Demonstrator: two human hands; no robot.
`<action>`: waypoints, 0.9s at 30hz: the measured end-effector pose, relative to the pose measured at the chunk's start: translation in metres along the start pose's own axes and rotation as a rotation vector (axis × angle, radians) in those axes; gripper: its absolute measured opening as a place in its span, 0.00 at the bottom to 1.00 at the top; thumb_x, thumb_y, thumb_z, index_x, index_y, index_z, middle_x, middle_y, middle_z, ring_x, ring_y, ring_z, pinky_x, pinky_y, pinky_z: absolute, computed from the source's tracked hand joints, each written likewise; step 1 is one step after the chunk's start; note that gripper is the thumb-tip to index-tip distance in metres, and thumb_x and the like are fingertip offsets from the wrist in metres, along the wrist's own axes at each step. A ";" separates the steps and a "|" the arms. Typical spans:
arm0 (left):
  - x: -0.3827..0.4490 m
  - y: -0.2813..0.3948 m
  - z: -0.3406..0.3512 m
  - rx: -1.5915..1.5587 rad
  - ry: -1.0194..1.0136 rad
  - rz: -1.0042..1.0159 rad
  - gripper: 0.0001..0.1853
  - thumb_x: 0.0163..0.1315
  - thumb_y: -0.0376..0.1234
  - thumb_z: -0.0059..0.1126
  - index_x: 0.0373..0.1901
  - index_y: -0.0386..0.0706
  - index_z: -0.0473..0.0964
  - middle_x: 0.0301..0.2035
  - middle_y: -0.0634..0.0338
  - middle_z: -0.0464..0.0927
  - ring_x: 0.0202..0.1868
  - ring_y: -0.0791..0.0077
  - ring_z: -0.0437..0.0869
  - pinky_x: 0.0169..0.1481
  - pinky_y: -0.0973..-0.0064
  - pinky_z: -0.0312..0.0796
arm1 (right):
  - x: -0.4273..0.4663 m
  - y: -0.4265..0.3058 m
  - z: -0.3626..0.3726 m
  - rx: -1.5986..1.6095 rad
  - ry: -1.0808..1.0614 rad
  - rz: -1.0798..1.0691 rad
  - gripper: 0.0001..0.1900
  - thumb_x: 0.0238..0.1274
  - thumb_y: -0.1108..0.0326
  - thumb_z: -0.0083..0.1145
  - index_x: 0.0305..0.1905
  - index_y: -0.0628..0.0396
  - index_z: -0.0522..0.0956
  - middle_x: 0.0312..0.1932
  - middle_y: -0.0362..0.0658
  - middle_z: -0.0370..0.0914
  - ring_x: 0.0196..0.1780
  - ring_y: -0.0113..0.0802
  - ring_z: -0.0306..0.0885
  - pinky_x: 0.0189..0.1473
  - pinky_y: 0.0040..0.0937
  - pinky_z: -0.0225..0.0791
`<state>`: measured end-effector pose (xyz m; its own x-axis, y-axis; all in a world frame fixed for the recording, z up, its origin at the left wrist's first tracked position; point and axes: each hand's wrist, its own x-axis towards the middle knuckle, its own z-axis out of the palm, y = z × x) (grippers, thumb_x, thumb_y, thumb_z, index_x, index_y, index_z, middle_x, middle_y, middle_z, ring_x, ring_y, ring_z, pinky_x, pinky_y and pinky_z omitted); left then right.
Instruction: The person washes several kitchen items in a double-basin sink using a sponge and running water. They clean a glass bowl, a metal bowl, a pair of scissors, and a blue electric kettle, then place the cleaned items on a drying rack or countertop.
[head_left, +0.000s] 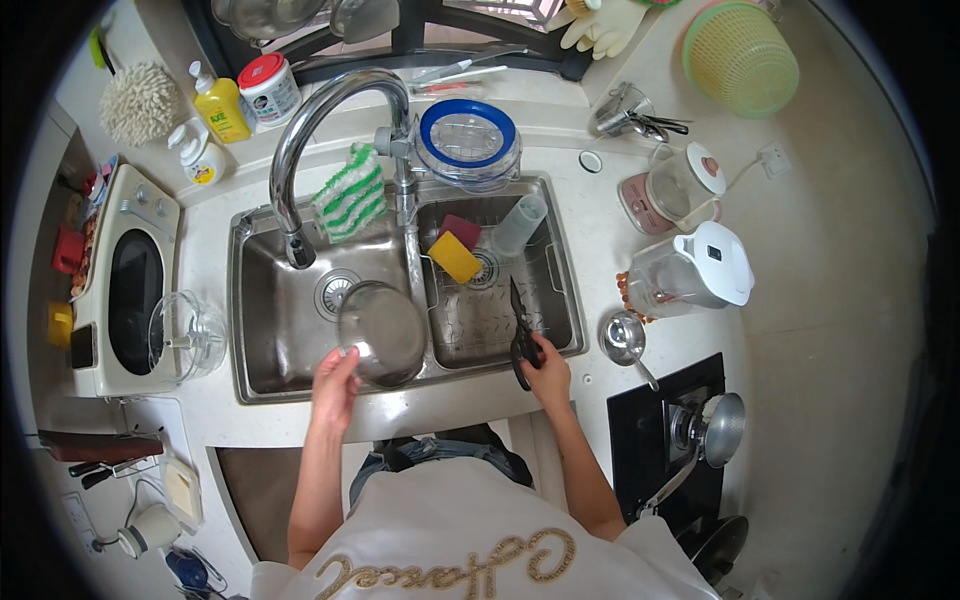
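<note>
My left hand (335, 382) grips the near-left rim of a round, see-through bowl (382, 334), which is over the left basin (270, 330) near the divider. A pair of black-handled kitchen scissors (521, 330) is in my right hand (551, 371), blades pointing away from me over the right basin (562, 300). Inside that basin lie a wire rack, a yellow sponge (454, 257), a dark red sponge (460, 231) and a translucent cup (520, 225) tipped on its side. A green-and-white striped cloth (350, 195) hangs behind the left basin.
A chrome faucet (281, 165) arches over the left basin. Clear containers with a blue-rimmed lid (467, 133) stand behind the divider. To the right are a water pitcher (694, 270), a ladle (623, 339) and a black stove (637, 427); a microwave (135, 277) and clear jug (186, 341) are left.
</note>
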<state>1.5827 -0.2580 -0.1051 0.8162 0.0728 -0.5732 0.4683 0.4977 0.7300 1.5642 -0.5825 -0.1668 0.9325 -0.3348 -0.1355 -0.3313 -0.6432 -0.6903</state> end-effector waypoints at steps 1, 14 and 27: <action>0.004 -0.007 0.015 0.050 -0.053 0.001 0.02 0.59 0.33 0.56 0.33 0.47 0.75 0.24 0.75 0.73 0.20 0.93 0.64 0.22 0.91 0.55 | -0.006 0.002 -0.007 0.013 0.018 -0.022 0.25 0.45 0.69 0.60 0.54 0.51 0.72 0.23 0.42 0.74 0.26 0.32 0.74 0.31 0.30 0.68; 0.120 -0.143 0.130 -0.494 -0.345 -0.489 0.20 0.67 0.45 0.40 0.55 0.44 0.66 0.54 0.59 0.71 0.56 0.66 0.70 0.63 0.62 0.59 | -0.038 0.019 -0.069 0.504 0.123 0.086 0.29 0.49 0.82 0.54 0.60 0.58 0.66 0.27 0.32 0.72 0.27 0.17 0.68 0.31 0.16 0.64; 0.071 -0.113 0.070 -0.547 -0.184 -0.385 0.19 0.68 0.43 0.35 0.52 0.42 0.67 0.50 0.57 0.74 0.53 0.66 0.73 0.61 0.64 0.63 | 0.231 0.041 -0.029 -0.446 0.260 -0.190 0.25 0.50 0.68 0.54 0.57 0.54 0.67 0.39 0.58 0.72 0.42 0.56 0.73 0.43 0.47 0.67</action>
<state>1.6112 -0.3697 -0.2024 0.6933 -0.3201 -0.6457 0.5374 0.8266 0.1673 1.7621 -0.7066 -0.2057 0.9342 -0.3074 0.1810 -0.2425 -0.9193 -0.3098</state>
